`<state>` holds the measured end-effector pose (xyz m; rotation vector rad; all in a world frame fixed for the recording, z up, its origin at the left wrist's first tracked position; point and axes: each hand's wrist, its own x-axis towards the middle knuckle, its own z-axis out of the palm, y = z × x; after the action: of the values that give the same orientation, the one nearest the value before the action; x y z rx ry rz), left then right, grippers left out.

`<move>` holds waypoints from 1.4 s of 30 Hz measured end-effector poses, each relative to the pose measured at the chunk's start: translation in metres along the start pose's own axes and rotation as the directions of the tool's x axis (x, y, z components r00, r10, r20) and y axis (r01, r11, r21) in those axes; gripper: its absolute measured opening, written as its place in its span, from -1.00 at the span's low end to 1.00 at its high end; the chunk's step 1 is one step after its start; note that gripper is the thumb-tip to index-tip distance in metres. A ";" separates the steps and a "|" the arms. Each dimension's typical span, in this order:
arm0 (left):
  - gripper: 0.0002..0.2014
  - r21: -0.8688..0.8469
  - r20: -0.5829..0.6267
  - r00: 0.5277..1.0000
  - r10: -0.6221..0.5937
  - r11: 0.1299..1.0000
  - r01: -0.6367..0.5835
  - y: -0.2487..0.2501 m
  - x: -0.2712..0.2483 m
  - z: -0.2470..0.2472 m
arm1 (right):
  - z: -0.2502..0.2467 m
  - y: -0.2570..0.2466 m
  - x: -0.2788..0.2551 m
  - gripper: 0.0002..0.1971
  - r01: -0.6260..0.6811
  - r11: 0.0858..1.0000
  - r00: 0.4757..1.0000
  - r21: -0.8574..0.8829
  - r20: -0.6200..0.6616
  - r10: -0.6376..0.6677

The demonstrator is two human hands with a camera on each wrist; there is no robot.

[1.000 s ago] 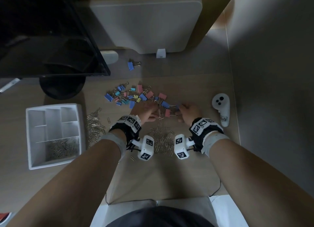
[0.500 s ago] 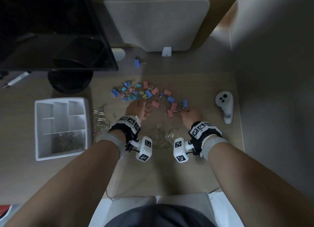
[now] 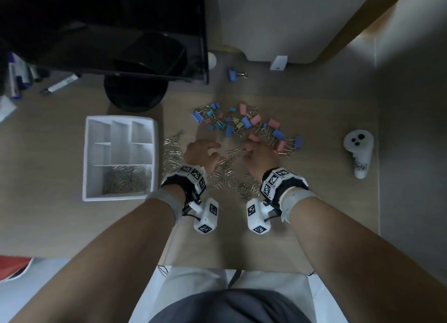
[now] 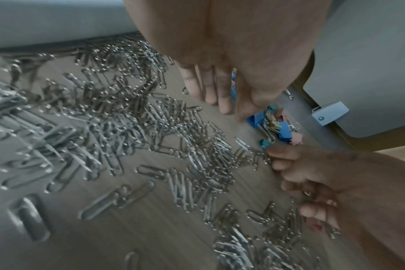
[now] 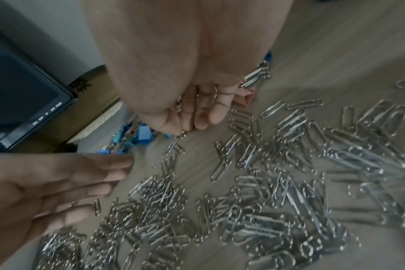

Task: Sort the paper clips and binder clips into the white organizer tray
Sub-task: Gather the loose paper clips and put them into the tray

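A heap of silver paper clips (image 3: 225, 175) lies on the wooden desk between and under my two hands. Beyond them are several coloured binder clips (image 3: 244, 124). The white organizer tray (image 3: 90, 158) stands to the left, with paper clips (image 3: 125, 180) in its front compartment. My left hand (image 3: 208, 148) hovers over the left side of the heap, fingers (image 4: 210, 95) straight and spread, holding nothing. My right hand (image 3: 251, 153) is at the heap's far right, its fingers (image 5: 204, 109) curled round a few paper clips (image 5: 197, 98), thumb tip touching another on the desk.
A black monitor (image 3: 121, 32) on a round stand (image 3: 135, 92) stands behind the tray. A white controller (image 3: 359, 151) lies at the right. One blue binder clip (image 3: 233, 75) sits alone near a white panel (image 3: 290, 20). Markers (image 3: 60, 83) lie far left.
Both hands have drawn back from the binder clips toward me and now sit over the paper clip heap. The left hand has shifted left and spread its fingers.
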<state>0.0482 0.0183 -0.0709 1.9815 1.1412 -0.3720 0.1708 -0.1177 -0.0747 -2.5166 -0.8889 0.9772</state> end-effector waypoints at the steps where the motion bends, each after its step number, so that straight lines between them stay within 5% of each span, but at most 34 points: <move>1: -0.64 0.054 -0.032 0.999 0.010 0.998 -0.008 -0.007 0.001 -0.002 | 0.003 -0.002 -0.001 -0.67 -0.004 1.000 1.000 -0.016 -0.025 0.004; 4: -0.48 0.209 -0.127 0.991 0.029 0.978 -0.002 -0.020 0.000 -0.010 | 0.004 -0.008 -0.003 -0.61 -0.008 0.997 0.999 -0.073 -0.054 0.005; 9: -0.21 0.328 -0.083 0.993 -0.086 0.938 0.109 -0.035 0.003 -0.019 | 0.014 -0.018 -0.001 -0.58 0.038 0.998 0.999 -0.048 0.012 -0.038; 14: -0.05 0.270 -0.059 0.994 -0.094 0.957 0.107 -0.049 -0.002 -0.012 | 0.015 -0.025 -0.004 -0.66 -0.063 0.997 0.997 0.037 0.042 0.061; 18: -0.20 0.282 -0.009 0.999 -0.043 0.958 0.043 -0.043 -0.008 -0.007 | 0.018 -0.023 -0.014 -0.70 -0.061 0.997 0.995 0.044 0.082 0.057; 24: -0.28 0.258 -0.134 0.991 0.003 0.966 0.032 -0.036 -0.007 -0.010 | 0.018 -0.032 -0.001 -0.73 -0.069 0.996 0.998 0.051 -0.009 0.070; 32: -0.33 0.274 -0.010 0.999 0.040 0.961 -0.036 -0.046 -0.019 -0.010 | 0.037 -0.037 -0.015 -0.72 0.025 0.999 0.996 -0.021 0.092 -0.023; 37: -0.47 0.211 -0.023 0.997 0.078 0.975 -0.071 -0.035 -0.025 -0.010 | 0.029 -0.032 -0.021 -0.69 -0.045 0.989 0.998 0.140 -0.042 0.051; 40: -0.39 0.259 -0.017 0.992 0.124 0.959 -0.115 -0.031 -0.021 -0.008 | 0.024 -0.029 -0.018 -0.59 -0.038 0.999 0.997 -0.004 0.066 0.038; 42: -0.40 0.252 -0.002 0.991 0.134 0.959 -0.129 -0.029 -0.018 -0.003 | 0.025 -0.027 -0.023 -0.70 -0.001 1.000 0.996 0.008 0.087 0.000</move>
<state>0.0142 0.0179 -0.0720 2.2734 1.0065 -0.4475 0.1284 -0.1106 -0.0692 -2.4848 -0.9072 1.0951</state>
